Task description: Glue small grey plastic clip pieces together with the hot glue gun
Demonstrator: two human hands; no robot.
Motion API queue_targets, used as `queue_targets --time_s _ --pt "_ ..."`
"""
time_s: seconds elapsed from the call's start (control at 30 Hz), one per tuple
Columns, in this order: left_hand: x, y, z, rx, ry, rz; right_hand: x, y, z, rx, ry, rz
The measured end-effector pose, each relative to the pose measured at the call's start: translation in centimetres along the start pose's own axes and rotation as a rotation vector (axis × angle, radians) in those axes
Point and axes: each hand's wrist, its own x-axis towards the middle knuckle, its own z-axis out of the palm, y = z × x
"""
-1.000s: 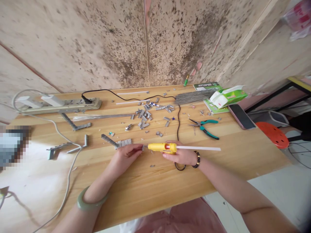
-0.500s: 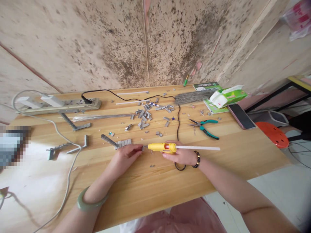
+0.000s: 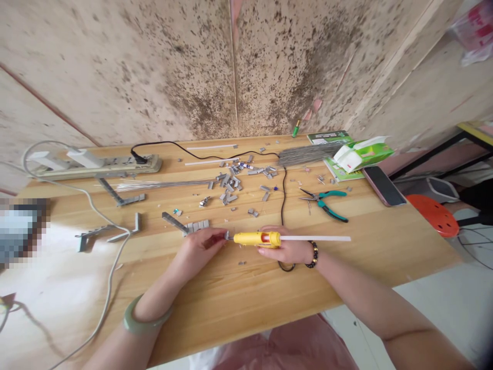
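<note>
My right hand [image 3: 287, 248] grips a yellow glue gun [image 3: 254, 238] that lies level over the wooden table [image 3: 246, 293], nozzle pointing left. A white glue stick [image 3: 319, 238] juts out of its back to the right. My left hand [image 3: 200, 246] pinches a small grey metal piece [image 3: 227, 236] right at the nozzle tip. A short row of joined grey pieces [image 3: 194, 226] lies just left of my left fingers.
Loose grey metal pieces [image 3: 231, 182] are scattered mid-table beside thin wire rods [image 3: 162, 184]. Teal-handled pliers [image 3: 327, 203], a phone [image 3: 383, 186], a green tissue pack [image 3: 364, 153] and a power strip [image 3: 96, 167] lie around. The gun's black cord [image 3: 284, 190] crosses the table. An orange stool [image 3: 437, 213] stands to the right.
The glue gun has slid slightly left, so its nozzle now meets the piece pinched in my left hand. Both hands otherwise stay where they were.
</note>
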Motion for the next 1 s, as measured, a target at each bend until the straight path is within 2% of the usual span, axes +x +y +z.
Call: queue_targets --time_s 0.27,0.5,0.77,1.0 --pt "-0.01 0.07 -0.13 0.011 -0.024 0.033 -0.28 0.59 0.51 0.0 0.054 0.05" --pt "-0.04 -0.03 -0.08 -0.005 -0.031 0.008 -0.06 0.09 -0.01 -0.028 -0.014 0.013" --pt "-0.17 -0.2 0.0 -0.017 -0.037 0.012 -0.2 0.42 0.3 -0.007 0.05 0.055" --pt "-0.14 -0.13 0.03 -0.031 -0.032 0.0 -0.13 0.05 0.02 -0.006 0.014 0.021"
